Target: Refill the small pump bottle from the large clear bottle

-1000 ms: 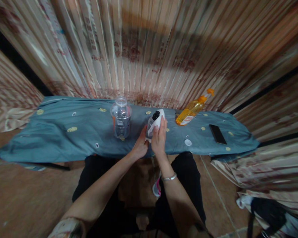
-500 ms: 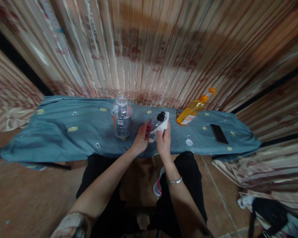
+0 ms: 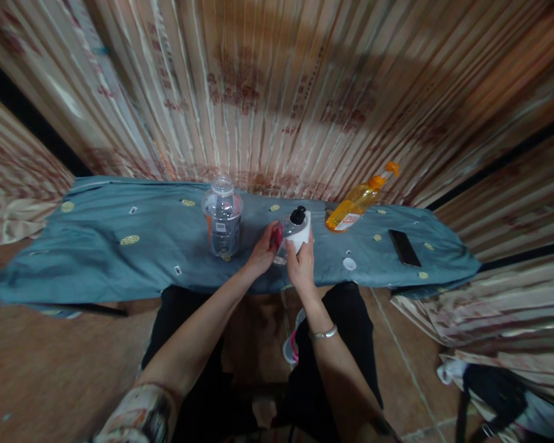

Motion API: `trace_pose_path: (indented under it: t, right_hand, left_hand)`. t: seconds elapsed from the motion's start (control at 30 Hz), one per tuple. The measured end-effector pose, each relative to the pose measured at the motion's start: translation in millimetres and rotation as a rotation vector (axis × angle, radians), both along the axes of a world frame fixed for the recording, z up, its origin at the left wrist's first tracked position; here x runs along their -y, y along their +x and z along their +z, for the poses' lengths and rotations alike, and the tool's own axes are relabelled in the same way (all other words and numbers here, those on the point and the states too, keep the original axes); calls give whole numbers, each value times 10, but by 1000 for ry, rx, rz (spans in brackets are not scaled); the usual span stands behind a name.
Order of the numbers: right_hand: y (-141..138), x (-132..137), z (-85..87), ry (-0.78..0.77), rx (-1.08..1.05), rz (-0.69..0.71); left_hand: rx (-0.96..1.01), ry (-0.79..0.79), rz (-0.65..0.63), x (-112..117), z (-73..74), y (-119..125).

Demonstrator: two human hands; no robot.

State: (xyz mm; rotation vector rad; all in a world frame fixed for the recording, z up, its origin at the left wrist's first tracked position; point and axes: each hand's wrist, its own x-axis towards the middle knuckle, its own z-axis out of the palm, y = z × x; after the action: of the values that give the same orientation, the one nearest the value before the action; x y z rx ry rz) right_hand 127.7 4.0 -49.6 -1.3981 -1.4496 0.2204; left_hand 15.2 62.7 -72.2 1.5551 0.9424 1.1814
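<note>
Between my hands, over the near part of the cloth-covered table (image 3: 157, 264), is a small clear bottle (image 3: 290, 229) with a black cap (image 3: 298, 215). My left hand (image 3: 263, 249) grips the bottle's left side, where a pink-red patch shows. Pressed to the bottle's right side is a white tissue (image 3: 300, 239), pinched by my right hand (image 3: 301, 261). Left of my hands stands a large clear plastic bottle (image 3: 221, 224) with no cap. To the right is a pump bottle of orange liquid (image 3: 354, 206), its orange pump at the top.
A dark phone (image 3: 404, 248) lies at the table's right. A small white disc (image 3: 349, 264) rests near the front edge. Behind the table hangs a striped curtain (image 3: 268, 92). A dark bag (image 3: 498, 394) is on the floor at lower right.
The tissue now lies flatter against the bottle's side, and my right hand has shifted slightly around it. My left hand keeps its hold on the bottle. The whole view has moved a little.
</note>
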Motion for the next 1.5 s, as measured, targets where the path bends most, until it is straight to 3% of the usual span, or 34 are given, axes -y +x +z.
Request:
trace_pose_path:
  t: [0.13,0.4,0.6,0.77,0.9,1.0,1.17,1.5]
  right_hand:
    - [-8,-113,326,30,-30,-17]
    - [105,-245,480,0,-112,21]
    - [206,-269,408,33,-180,-21]
    - [132,-116,311,27,-108,-57]
    - [10,-33,372,57,60,-85]
    - [11,-139,450,72,79,-103]
    - [130,-370,474,61,-84,-90]
    - [210,-343,514,-38,-380,31]
  left_hand:
    - [-6,2,22,77,-5,-8]
    - [-88,23,75,131,46,-87]
    - [-65,39,35,60,-44,74]
    - [-74,83,69,85,-38,126]
    - [-105,118,127,120,-27,130]
    - [-123,138,145,163,-40,146]
    - [-128,153,83,237,-28,139]
    - [-149,153,66,235,13,148]
